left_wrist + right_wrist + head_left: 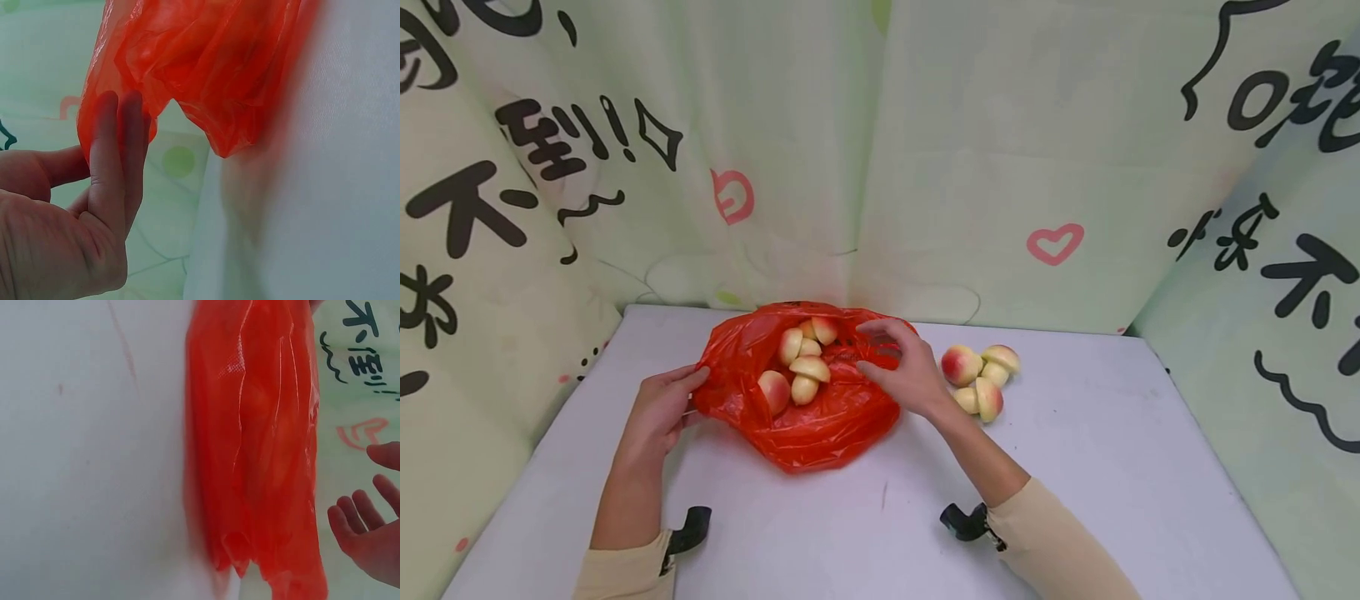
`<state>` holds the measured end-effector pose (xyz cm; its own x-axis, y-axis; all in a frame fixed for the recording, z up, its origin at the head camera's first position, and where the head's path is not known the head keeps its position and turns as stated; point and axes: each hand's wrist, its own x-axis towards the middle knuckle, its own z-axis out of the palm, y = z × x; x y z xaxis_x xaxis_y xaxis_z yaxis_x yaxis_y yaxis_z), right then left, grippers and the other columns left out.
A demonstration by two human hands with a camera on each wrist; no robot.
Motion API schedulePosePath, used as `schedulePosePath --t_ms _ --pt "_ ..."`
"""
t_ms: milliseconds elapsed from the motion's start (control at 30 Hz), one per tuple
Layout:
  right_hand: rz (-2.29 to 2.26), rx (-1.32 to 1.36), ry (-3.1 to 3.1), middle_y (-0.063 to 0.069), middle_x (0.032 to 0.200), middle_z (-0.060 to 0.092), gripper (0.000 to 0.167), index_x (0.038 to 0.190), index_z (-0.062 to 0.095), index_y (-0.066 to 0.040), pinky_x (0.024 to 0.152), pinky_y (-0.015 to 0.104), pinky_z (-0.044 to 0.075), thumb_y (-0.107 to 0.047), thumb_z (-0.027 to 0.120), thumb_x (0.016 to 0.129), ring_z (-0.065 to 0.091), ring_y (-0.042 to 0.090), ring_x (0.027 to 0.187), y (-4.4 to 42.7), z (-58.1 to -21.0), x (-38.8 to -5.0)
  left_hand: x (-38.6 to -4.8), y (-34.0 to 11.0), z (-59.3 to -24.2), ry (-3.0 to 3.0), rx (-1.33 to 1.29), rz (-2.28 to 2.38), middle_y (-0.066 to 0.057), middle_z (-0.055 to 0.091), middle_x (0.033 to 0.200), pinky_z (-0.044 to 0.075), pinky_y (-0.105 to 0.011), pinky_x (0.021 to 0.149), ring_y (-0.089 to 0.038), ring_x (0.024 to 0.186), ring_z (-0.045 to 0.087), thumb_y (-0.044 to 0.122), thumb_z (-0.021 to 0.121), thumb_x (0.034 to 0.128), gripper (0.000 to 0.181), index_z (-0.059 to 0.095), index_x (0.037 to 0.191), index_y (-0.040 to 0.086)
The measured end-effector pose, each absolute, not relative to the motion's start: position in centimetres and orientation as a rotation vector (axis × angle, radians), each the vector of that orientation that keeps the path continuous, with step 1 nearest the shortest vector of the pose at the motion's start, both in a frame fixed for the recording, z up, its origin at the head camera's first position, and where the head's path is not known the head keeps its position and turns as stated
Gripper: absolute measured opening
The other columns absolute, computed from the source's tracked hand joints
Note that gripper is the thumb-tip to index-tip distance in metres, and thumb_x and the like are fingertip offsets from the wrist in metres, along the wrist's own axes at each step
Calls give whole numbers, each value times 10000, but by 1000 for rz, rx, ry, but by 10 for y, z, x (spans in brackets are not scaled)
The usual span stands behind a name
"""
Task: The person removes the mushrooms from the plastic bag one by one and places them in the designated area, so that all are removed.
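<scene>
A red plastic bag lies on the table with its mouth spread open. Inside it are several cream mushroom-shaped pieces with rosy tints and a round pink peach-like piece. My left hand pinches the bag's left edge between thumb and fingers; the left wrist view shows the fingers against the red film. Over the right side of the bag's mouth is my right hand, thumb and fingers apart and holding nothing. The right wrist view shows that hand beside the bag.
Right of the bag, on the white table, lie a round pink-and-yellow peach-like piece and two mushroom-shaped pieces, close together. A pale green curtain with black lettering and pink hearts stands behind and at both sides.
</scene>
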<state>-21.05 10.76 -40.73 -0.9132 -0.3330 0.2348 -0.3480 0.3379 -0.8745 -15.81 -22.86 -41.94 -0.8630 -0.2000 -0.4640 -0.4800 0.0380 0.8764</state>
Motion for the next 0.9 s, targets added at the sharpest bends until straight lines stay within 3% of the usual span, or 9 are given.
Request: schedulePosePath --t_ms 267,533,767,900 --pt "1613 703 -2711 100 1353 649 450 1340 632 -81 1046 564 537 -101 783 916 610 354 1258 85 -406 -217 -158 -228 -418 2094 -702 1917 -173 433 1617 591 -193 812 -197 1180 589 415 511 1088 655 336 1632 94" --pt "1568 790 -2789 174 1365 628 488 1357 617 -36 1052 541 535 -94 796 907 601 402 1259 68 -410 -225 -159 -230 -421 2099 -648 1938 -189 468 1564 594 -200 774 -85 960 640 385 520 1090 641 366 1610 44" --pt "1418 877 -2872 181 1341 626 526 1350 607 -32 1020 521 558 -125 825 881 596 389 1242 55 -411 -228 -159 -231 -423 2083 -651 1945 -179 465 1574 592 -203 777 -108 1000 629 403 534 1083 652 369 1613 61" --pt "1299 872 -2947 152 1340 612 558 1370 600 -63 989 440 577 -159 839 875 577 351 1252 49 -409 -230 -159 -230 -422 2091 -656 1939 -175 469 1573 592 -202 794 -121 1023 623 401 525 1086 638 377 1611 69"
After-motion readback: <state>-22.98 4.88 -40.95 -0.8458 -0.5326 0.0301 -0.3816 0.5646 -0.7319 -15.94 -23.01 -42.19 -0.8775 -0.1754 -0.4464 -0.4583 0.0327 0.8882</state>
